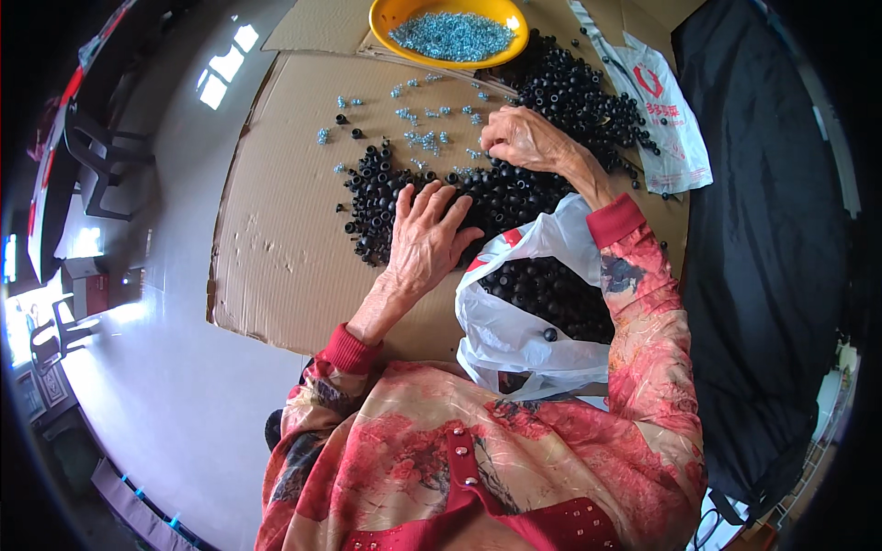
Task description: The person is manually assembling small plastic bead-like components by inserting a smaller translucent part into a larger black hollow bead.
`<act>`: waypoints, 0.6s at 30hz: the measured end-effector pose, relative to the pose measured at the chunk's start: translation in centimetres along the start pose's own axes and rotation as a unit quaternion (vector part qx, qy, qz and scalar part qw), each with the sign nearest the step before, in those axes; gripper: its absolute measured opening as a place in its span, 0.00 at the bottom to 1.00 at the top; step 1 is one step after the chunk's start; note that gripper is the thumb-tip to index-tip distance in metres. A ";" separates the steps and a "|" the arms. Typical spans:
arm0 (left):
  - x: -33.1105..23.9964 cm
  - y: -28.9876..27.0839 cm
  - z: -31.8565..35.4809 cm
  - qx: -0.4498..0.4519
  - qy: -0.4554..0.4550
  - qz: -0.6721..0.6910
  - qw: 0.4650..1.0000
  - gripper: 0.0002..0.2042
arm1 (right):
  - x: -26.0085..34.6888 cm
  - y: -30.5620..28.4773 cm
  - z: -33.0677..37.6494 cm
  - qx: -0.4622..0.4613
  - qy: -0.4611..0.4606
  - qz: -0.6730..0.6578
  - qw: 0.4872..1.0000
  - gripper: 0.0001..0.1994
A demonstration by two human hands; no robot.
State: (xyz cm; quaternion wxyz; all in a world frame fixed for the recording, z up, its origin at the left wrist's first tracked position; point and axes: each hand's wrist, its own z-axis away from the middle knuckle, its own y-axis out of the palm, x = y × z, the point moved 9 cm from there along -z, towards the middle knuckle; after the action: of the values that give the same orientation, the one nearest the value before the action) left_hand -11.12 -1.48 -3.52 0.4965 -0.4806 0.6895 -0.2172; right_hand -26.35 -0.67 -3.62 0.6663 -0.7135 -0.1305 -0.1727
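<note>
Hands [424, 241] on black caps [496, 193], bag [514, 340] beside

— What sort of place is shown?

— A room in a home, used for piecework by hand, is suggested. A flattened cardboard sheet [276, 239] is laid over a pale, glossy floor [184, 367], on which window light is reflected.

— What marks it as a home?

— Dark plastic chairs [96, 156] are seen at the left edge, and a thin plastic carrier bag [666, 119] is spread at the upper right.

— And the piecework?

— Small black plastic parts [551, 101] are heaped loose on the cardboard, more are held in a white plastic bag [514, 340], and silvery metal bits are gathered in a yellow bowl [390, 14]. No workbench or machine is seen.
</note>
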 end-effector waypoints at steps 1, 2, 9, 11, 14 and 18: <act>0.0 -0.1 -0.1 0.003 -0.004 -0.005 1.000 0.18 | -0.2 0.4 0.2 0.002 0.018 -0.003 1.000 0.06; 0.0 -0.1 0.0 0.005 -0.004 -0.005 1.000 0.18 | -0.1 0.7 0.3 0.002 0.018 -0.004 1.000 0.06; -0.1 0.4 0.3 0.021 0.003 0.006 1.000 0.19 | 3.1 1.5 -0.4 -0.022 -0.051 0.030 0.998 0.05; -0.1 0.2 0.2 0.011 -0.001 0.002 1.000 0.19 | 2.9 2.2 -0.5 -0.016 -0.049 0.051 0.997 0.05; 0.7 0.4 -0.4 0.000 -0.011 -0.019 1.000 0.20 | 1.4 2.4 -0.9 -0.028 -0.026 0.053 0.998 0.05; 1.1 0.8 -0.2 0.027 -0.020 -0.037 0.999 0.20 | 1.5 1.1 -1.2 -0.049 -0.005 0.046 0.998 0.04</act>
State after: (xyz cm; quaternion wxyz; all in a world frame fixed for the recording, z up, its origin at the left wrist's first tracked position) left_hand -11.67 -2.12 -4.59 0.5142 -0.4969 0.6550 -0.2442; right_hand -24.60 -2.03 -3.95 0.6374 -0.7512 -0.0926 -0.1442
